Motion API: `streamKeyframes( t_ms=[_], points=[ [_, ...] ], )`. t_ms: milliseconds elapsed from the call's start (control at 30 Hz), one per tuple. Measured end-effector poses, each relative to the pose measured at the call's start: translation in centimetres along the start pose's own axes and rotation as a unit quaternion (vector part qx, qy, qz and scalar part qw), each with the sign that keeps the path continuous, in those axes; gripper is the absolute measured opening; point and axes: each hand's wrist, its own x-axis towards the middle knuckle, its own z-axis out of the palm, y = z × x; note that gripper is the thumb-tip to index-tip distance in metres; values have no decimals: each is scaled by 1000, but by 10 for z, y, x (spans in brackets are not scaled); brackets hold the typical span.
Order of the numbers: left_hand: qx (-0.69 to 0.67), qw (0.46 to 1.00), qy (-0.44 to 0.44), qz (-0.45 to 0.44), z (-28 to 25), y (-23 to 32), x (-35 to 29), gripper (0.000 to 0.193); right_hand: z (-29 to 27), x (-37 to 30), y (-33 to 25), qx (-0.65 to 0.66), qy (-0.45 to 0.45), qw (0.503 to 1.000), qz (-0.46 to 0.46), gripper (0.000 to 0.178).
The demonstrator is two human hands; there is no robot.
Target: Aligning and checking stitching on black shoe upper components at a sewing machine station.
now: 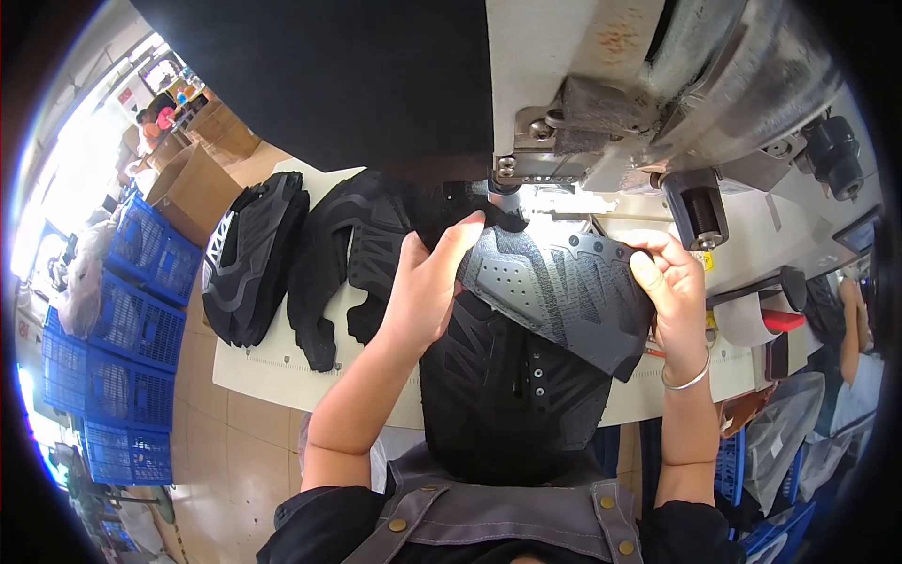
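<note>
Between my hands is a black shoe upper (564,287) with a glossy patterned overlay and a row of eyelets. My left hand (427,282) is closed on its left end, thumb on top, close below the sewing machine's needle area (507,188). My right hand (672,282) pinches its right edge near the eyelets, and a silver bangle circles that wrist. Another black upper (507,385) lies below it, over the table edge and against my apron. More black uppers (348,244) are spread on the table to the left, beside a stack of folded ones (254,263).
The sewing machine (583,85) fills the top, with a dark board (329,85) at its left. Blue crates (132,376) and a cardboard box (193,193) stand on the left floor. At right are clear plastic bags (785,432) and another person's arm (852,324).
</note>
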Motion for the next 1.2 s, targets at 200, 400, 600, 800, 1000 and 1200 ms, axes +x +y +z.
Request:
streamKeyframes(
  t_ms=[200,400,600,800,1000,1200],
  points=[
    [51,984,-169,-21,4,-7,-30,34,8,-17,-2,-5,-14,1000,-11,20],
    [92,971,-206,-83,9,-22,-63,29,16,-29,-4,5,-6,1000,9,24],
    [93,985,-142,-3,13,-33,-74,21,37,-48,-14,23,-21,997,66,27],
    [14,995,-101,-14,2,-26,-68,21,-12,-3,19,-405,191,857,-255,32],
    [36,990,-137,-21,-17,-7,-51,22,-38,1,-18,37,-20,993,106,31],
    [169,979,-117,1,-18,12,-44,24,-6,-47,-24,36,29,996,74,31]
  ],
)
